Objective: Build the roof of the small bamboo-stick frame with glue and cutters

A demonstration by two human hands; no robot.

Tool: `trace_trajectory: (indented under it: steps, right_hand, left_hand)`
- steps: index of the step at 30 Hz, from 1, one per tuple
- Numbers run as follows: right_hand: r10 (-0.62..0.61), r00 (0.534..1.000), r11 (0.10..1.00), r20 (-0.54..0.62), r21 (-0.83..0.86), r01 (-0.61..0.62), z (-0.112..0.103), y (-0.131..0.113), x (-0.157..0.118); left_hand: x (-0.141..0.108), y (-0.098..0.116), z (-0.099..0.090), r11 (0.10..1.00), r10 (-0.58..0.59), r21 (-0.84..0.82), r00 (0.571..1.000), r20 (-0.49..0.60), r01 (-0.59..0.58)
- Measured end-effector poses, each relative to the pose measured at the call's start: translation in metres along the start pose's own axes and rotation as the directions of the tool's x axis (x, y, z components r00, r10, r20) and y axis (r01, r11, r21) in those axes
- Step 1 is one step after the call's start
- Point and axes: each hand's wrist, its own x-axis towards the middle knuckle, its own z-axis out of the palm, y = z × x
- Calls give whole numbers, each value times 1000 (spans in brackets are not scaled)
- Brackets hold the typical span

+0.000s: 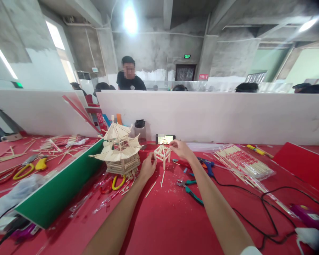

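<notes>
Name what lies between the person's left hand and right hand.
The small stick frame stands between the left hand and the right hand, with the phone behind it, as the head view shows.

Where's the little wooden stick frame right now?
In the head view, the small stick frame stands near the centre, between the left hand and the right hand, just in front of the phone.
</notes>
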Motion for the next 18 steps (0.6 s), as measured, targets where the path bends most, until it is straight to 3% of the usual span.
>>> trace_trajectory:
  steps: [4, 13, 18]
  right_hand:
    - [-45, 998, 998, 47, 55, 42, 2, 10, 1]
    - [-49, 996, 995, 72, 86, 43, 1, 6, -1]
    - [-65, 997, 991, 32, 119, 61, -3, 3, 0]
  left_hand:
    - [-1, -1, -3, 1000, 11, 9, 1000, 10, -11]
    - [-5, 8, -3, 999, -14, -29, 999, 30, 15]
    - [-4, 9, -3, 1000, -24, -19, 999, 35, 25]
